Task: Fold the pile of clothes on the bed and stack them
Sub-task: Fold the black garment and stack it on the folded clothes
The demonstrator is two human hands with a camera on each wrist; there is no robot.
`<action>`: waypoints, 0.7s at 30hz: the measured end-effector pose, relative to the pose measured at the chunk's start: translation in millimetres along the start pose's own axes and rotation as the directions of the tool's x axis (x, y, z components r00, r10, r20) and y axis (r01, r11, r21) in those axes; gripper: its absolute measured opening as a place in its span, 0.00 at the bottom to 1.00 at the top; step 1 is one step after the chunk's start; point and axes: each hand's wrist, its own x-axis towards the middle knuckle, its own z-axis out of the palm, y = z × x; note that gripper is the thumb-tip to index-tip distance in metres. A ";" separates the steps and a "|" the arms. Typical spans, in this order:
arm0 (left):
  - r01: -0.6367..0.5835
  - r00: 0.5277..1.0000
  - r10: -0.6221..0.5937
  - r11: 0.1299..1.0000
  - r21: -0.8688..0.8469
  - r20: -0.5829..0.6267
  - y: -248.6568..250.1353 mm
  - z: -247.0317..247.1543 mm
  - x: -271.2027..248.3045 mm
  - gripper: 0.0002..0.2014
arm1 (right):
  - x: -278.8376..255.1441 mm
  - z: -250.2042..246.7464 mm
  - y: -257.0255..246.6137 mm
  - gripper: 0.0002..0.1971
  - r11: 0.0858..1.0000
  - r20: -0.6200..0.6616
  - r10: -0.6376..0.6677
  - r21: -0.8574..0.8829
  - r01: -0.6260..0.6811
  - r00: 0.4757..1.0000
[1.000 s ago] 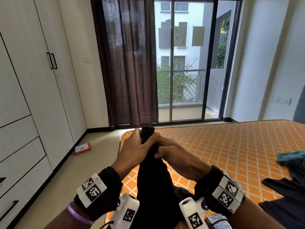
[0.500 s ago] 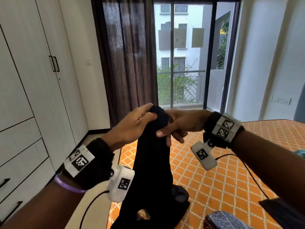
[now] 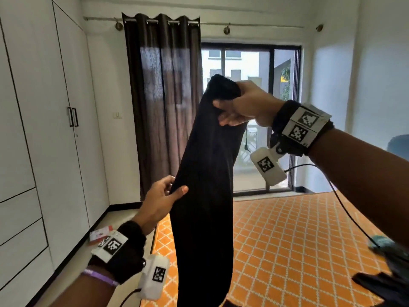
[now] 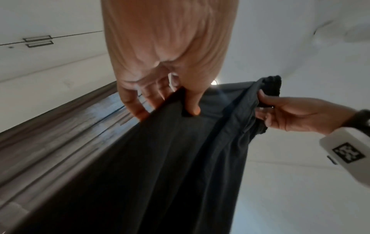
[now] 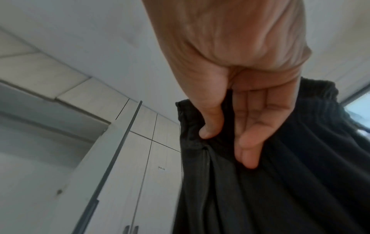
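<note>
Bed (image 3: 287, 251): orange lattice-patterned cover, filling the head view from 4 to 6 o'clock. Further dark and teal clothes (image 3: 385, 282) lay at its 4 o'clock edge, unfolded; by that evidence the task stood early.

Wardrobe (image 3: 44, 129): white doors at 9 o'clock. Brown curtain (image 3: 163, 96) at 12 o'clock beside the glass door.

Black garment (image 3: 208, 196): long, dark, gathered waistband at top, a drawstring dangling at its right edge. It hung at full length in the air at frame centre, its lower end running out of view at 6 o'clock. One second earlier it had been bunched low over the bed edge with both hands together at its top; it had since been lifted high and the hands parted along it. Judged reading: the piece was being shaken straight before a lengthwise fold.

Right hand (image 3: 245, 105): at 1 o'clock, thumb and curled fingers clamped on the waistband.

Left hand (image 3: 163, 196): at 7 o'clock, thumb and fingertips pinching the garment's left edge partway down.

View differences: the left wrist view alone showed both hands on the cloth at once, and the thumb (image 4: 192, 102) pressed into a fold. The right wrist view showed the waistband's ribbing (image 5: 318, 98) and the right fingers lying flat along the fabric, which the head view hid. Only the head view showed the bed.
</note>
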 end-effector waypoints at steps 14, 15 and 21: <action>-0.261 0.891 0.452 0.588 0.766 -0.043 23.5 35.2 26.4 0.10 | 19.7 -15.0 -44.9 0.22 0.966 -0.360 -0.213 -0.217 0.141 0.908; -0.202 0.925 0.365 0.699 0.686 -0.100 24.3 37.6 31.6 0.09 | 20.0 -14.7 -47.7 0.22 0.955 -0.380 -0.255 -0.244 0.169 0.889; 0.013 1.000 -0.013 1.000 -0.019 0.001 61.6 73.5 46.6 0.34 | 19.4 -16.2 -72.3 0.22 0.970 -0.344 -0.234 -0.142 0.196 0.909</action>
